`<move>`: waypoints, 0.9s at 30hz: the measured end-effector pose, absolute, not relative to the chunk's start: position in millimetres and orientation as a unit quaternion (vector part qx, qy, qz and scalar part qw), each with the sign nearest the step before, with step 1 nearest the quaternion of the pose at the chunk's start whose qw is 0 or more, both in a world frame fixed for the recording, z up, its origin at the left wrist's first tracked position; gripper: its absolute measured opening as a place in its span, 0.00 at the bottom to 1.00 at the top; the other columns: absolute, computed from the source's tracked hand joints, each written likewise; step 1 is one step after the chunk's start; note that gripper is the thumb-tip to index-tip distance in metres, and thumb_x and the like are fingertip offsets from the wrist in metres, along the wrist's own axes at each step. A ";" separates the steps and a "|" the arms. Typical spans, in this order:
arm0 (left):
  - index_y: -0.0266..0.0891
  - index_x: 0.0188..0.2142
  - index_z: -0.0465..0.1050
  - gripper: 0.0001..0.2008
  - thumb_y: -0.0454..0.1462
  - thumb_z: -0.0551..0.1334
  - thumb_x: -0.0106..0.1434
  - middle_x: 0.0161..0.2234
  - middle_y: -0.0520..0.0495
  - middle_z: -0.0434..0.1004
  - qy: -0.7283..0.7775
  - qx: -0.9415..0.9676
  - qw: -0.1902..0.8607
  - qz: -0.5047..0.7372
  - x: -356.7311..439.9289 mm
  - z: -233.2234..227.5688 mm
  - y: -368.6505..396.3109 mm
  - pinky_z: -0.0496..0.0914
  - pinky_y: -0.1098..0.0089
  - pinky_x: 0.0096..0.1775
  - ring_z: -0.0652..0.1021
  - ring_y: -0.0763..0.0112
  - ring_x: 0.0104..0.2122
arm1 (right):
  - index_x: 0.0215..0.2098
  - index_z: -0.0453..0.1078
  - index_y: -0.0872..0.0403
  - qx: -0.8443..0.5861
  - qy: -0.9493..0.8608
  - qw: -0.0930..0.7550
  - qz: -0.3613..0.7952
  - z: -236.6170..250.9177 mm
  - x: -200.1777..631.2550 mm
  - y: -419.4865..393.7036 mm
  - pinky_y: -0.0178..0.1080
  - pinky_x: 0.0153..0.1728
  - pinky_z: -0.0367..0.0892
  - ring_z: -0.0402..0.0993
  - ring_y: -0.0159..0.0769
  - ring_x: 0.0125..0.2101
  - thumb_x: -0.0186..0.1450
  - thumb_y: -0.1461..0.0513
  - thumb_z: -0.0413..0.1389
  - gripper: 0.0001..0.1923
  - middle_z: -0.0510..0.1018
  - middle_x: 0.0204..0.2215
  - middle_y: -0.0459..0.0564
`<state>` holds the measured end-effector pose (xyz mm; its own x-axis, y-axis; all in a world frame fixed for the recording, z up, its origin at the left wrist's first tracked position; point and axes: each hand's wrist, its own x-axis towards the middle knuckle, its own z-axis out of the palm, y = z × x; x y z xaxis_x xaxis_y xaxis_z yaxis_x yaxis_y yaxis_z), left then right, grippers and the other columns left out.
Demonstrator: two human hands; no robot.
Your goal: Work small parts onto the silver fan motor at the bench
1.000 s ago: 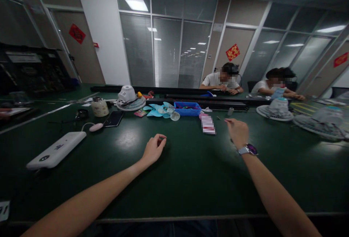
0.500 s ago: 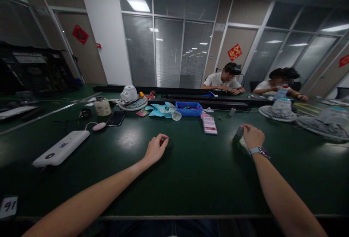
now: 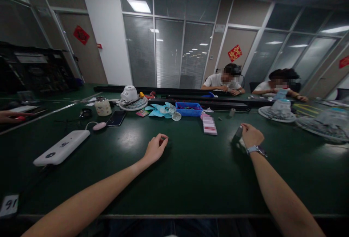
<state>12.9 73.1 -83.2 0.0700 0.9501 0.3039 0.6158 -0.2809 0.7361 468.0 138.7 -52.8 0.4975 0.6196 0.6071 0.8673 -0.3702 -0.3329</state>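
The right hand (image 3: 251, 135) lies on the dark green surface (image 3: 191, 171), right of the middle, and its fingers are curled around a small dark cylinder (image 3: 239, 132). Only the end of this object shows past the thumb, so I cannot tell exactly what it is; it looks like a short handle or a small tool. A watch (image 3: 256, 150) sits on that wrist.

The left hand (image 3: 156, 149) rests near the middle of the surface with its fingers loosely bent in. Something very small may be pinched between thumb and forefinger, but the picture is too dark to tell.

I judge the cylinder to be light and stiff, because one hand covers it easily and it does not bend. Its side looks smooth, so it may slip or roll on the surface if it is let go. A good place to take hold is around the middle of its body, with the thumb against the other fingers, as the hand does now.

Farther away lie a blue tray (image 3: 189, 108), light blue fan blades (image 3: 160, 109), a white fan motor on its grille (image 3: 132, 98), a phone (image 3: 116, 118) and a white power bank (image 3: 61, 147). Two other people sit at the far side.
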 end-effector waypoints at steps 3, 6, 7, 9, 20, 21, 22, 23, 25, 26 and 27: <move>0.41 0.44 0.72 0.15 0.45 0.54 0.66 0.32 0.48 0.78 0.559 0.699 0.215 0.392 12.5 -84.2 73.2 0.68 0.68 0.36 0.77 0.64 0.35 | 0.47 0.77 0.51 -0.805 -0.464 0.322 -0.184 -51.5 467.2 138.3 0.41 0.30 0.61 0.76 0.46 0.33 0.68 0.53 0.48 0.20 0.81 0.34 0.60; 0.42 0.44 0.72 0.15 0.46 0.54 0.66 0.32 0.48 0.78 0.557 0.699 0.216 0.394 12.3 -85.6 74.1 0.67 0.68 0.36 0.77 0.64 0.34 | 0.47 0.77 0.51 -0.807 -0.460 0.327 -0.172 -51.4 468.4 138.7 0.41 0.30 0.62 0.76 0.47 0.33 0.67 0.53 0.48 0.20 0.81 0.35 0.60; 0.42 0.44 0.72 0.15 0.46 0.54 0.66 0.32 0.48 0.78 0.556 0.699 0.217 0.393 12.1 -86.1 74.5 0.67 0.68 0.35 0.77 0.64 0.34 | 0.47 0.77 0.51 -0.808 -0.459 0.329 -0.167 -51.5 469.1 138.9 0.42 0.30 0.62 0.76 0.47 0.34 0.67 0.53 0.48 0.20 0.81 0.35 0.60; 0.42 0.44 0.72 0.15 0.45 0.54 0.66 0.32 0.48 0.78 0.555 0.699 0.220 0.394 11.8 -87.1 75.4 0.67 0.68 0.35 0.77 0.64 0.34 | 0.46 0.78 0.51 -0.807 -0.459 0.336 -0.158 -52.2 470.3 139.0 0.42 0.31 0.63 0.76 0.48 0.34 0.67 0.53 0.48 0.20 0.81 0.35 0.60; 0.41 0.44 0.72 0.15 0.46 0.53 0.66 0.34 0.47 0.78 0.550 0.711 0.208 0.386 11.8 -85.7 73.2 0.68 0.68 0.36 0.77 0.64 0.35 | 0.61 0.62 0.53 -0.788 -0.488 0.353 -0.125 -57.4 462.7 126.4 0.44 0.37 0.66 0.77 0.51 0.38 0.62 0.49 0.55 0.32 0.80 0.39 0.59; 0.41 0.44 0.72 0.16 0.46 0.53 0.66 0.34 0.47 0.78 0.550 0.712 0.209 0.383 11.5 -86.2 73.6 0.68 0.68 0.36 0.77 0.63 0.35 | 0.63 0.59 0.54 -0.788 -0.486 0.359 -0.123 -55.9 458.0 122.8 0.44 0.37 0.66 0.77 0.51 0.38 0.62 0.49 0.55 0.34 0.80 0.39 0.59; 0.41 0.44 0.72 0.16 0.46 0.53 0.66 0.34 0.47 0.78 0.550 0.713 0.209 0.382 11.2 -86.9 74.2 0.68 0.68 0.36 0.77 0.63 0.35 | 0.64 0.57 0.54 -0.785 -0.487 0.364 -0.119 -54.4 452.4 118.6 0.44 0.37 0.66 0.77 0.50 0.37 0.62 0.49 0.54 0.35 0.80 0.39 0.59; 0.41 0.45 0.71 0.16 0.46 0.53 0.66 0.34 0.47 0.78 0.550 0.713 0.210 0.380 10.9 -87.7 74.9 0.68 0.68 0.36 0.77 0.64 0.35 | 0.64 0.56 0.54 -0.780 -0.493 0.368 -0.113 -53.3 446.0 114.2 0.44 0.37 0.66 0.77 0.49 0.37 0.63 0.49 0.54 0.35 0.80 0.38 0.58; 0.41 0.45 0.72 0.16 0.46 0.53 0.66 0.33 0.47 0.78 0.551 0.713 0.209 0.381 10.2 -89.4 76.4 0.68 0.68 0.36 0.78 0.64 0.35 | 0.64 0.56 0.52 -0.763 -0.520 0.371 -0.097 -52.5 432.6 105.3 0.43 0.36 0.67 0.78 0.47 0.36 0.63 0.49 0.53 0.34 0.81 0.38 0.56; 0.41 0.45 0.72 0.16 0.46 0.53 0.66 0.33 0.47 0.78 0.551 0.712 0.209 0.382 10.0 -90.2 77.1 0.68 0.68 0.36 0.78 0.64 0.35 | 0.64 0.57 0.51 -0.754 -0.534 0.372 -0.089 -52.8 426.5 101.5 0.42 0.35 0.67 0.78 0.46 0.36 0.63 0.49 0.53 0.33 0.81 0.38 0.54; 0.41 0.45 0.71 0.16 0.46 0.53 0.66 0.33 0.48 0.78 0.549 0.712 0.210 0.384 9.9 -90.8 77.6 0.68 0.68 0.36 0.78 0.64 0.35 | 0.63 0.57 0.50 -0.745 -0.547 0.374 -0.081 -53.6 421.2 98.4 0.41 0.35 0.68 0.78 0.46 0.36 0.63 0.49 0.53 0.32 0.81 0.38 0.53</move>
